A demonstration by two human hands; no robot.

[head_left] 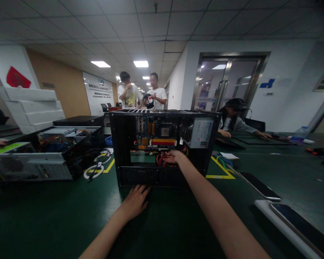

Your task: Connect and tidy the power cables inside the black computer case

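Observation:
A black computer case (145, 176) stands upright on the green table with its open side facing me. Inside it are a motherboard (158, 126) with red and yellow memory slots (163, 142) and, at upper right, a power supply (201, 133). A bundle of coloured power cables (160, 160) hangs in the lower part of the case. My right hand (174, 157) reaches in there, its fingers closed around part of the bundle; the exact grip is partly hidden. My left hand (135, 201) lies flat on the table, fingers spread, fingertips at the lower front edge of the case.
To the left lies another opened computer case (51, 154), with a coiled white cable (94, 172) beside it. Phones (259, 185) and a white box (283, 230) lie at right. Yellow tape (221, 176) marks the table. A co-worker (234, 118) sits at right; two people stand behind.

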